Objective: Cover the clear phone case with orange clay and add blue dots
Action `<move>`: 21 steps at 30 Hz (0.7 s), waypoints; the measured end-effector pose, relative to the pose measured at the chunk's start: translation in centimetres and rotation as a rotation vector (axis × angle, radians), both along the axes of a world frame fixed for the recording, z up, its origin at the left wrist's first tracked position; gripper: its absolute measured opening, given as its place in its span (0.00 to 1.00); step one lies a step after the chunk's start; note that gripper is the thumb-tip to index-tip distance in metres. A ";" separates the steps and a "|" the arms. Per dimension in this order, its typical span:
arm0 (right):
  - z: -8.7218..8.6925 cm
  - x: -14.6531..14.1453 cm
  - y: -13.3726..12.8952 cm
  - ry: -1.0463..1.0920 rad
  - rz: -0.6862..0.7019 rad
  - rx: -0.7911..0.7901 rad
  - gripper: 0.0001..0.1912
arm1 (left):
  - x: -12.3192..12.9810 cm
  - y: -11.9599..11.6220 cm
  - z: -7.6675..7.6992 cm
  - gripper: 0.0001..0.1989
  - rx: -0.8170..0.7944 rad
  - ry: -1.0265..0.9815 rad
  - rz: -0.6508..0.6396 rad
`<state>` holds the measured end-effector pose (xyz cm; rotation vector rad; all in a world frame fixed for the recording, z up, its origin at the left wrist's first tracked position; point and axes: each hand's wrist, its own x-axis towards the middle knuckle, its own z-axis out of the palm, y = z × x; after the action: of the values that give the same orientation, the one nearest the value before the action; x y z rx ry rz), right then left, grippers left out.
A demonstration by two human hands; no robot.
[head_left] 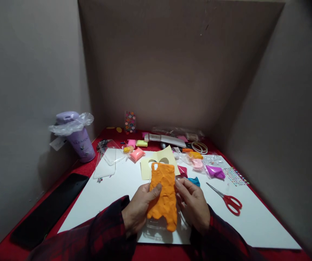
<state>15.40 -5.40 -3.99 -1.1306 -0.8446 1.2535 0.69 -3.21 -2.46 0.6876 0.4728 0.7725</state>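
Observation:
A clear phone case [156, 225] is tilted up in front of me, its back mostly covered with lumpy orange clay [162, 197]. The clay leaves the camera opening at the top left free, and its lower edge is ragged, with bare plastic below. My left hand [139, 208] grips the case from the left, thumb pressed flat on the clay. On the right edge, the thumb and fingers of my right hand [193, 203] are closed at the clay's border; the fingertips behind it are partly hidden. Behind the case lies a pale yellow folded paper [145, 170] with a heart-shaped cutout.
Red-handled scissors [230, 203] lie right on the white board [253, 224]. Purple [215, 172] and coral [137, 154] clay packets are among several behind. Another clear case [105, 166], a black phone-like slab [49, 210] and a lilac cup [81, 143] stand or lie left.

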 end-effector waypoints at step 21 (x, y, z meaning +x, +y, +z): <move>0.0 0.0 -0.2 0.028 0.027 0.010 0.15 | 0.0 0.1 -0.3 0.14 0.001 0.020 0.017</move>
<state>15.37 -5.61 -3.96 -1.0946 -0.8466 1.2832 0.65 -3.12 -2.80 0.6935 0.4970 0.7822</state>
